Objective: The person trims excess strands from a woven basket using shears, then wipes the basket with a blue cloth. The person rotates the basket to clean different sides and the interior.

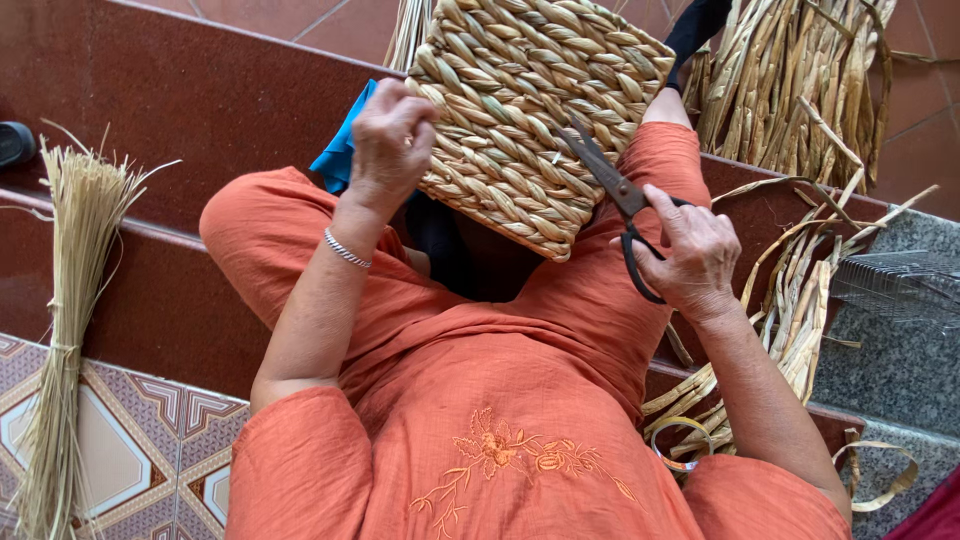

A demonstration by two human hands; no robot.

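Left hand in firm grip on the woven basket edge. Right hand grasps black scissors, blades parted, resting on the weave.

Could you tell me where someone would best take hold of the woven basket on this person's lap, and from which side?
Probably the basket edge by the left hand, from that side: the rim is thick and graspable, while scissors in the right hand work the opposite edge.
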